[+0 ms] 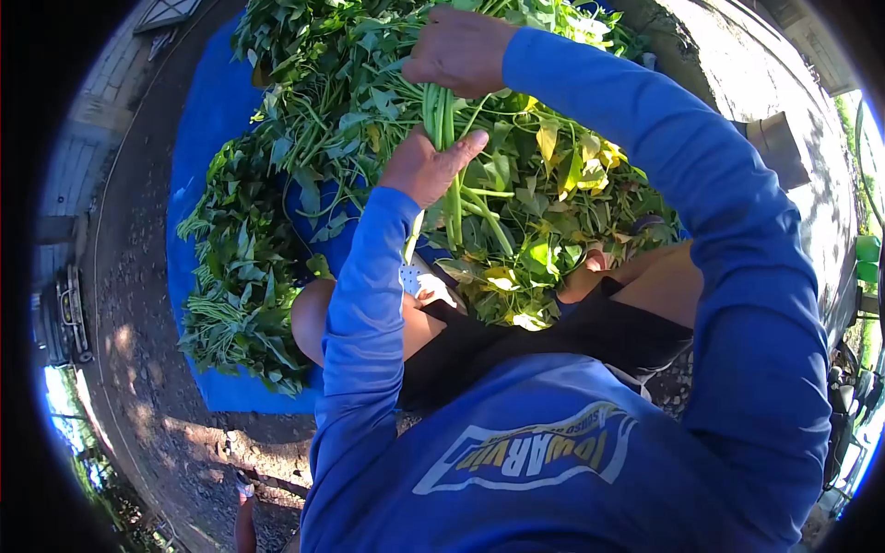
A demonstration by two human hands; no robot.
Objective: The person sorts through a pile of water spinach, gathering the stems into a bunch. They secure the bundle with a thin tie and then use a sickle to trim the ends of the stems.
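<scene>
A bunch of leafy greens [441,112] with long, thick green stems runs between my two hands. My left hand [429,169] is closed round the stems, its thumb sticking out to the right. Several stem ends hang loose below that hand. Higher up, my right hand [459,53] is closed on the leafy end of the bunch; its fingertips are hidden. Behind both hands lies a large heap of leafy greens [323,83], with yellowed leaves [590,170] on the right side.
A blue tarp [207,120] lies under the heap. Bundled greens [240,276] rest along its left side. My bent knees flank loose leaves [507,276]. Stony ground [138,304] borders the tarp on the left. Part of another person's limb [245,516] shows at lower left.
</scene>
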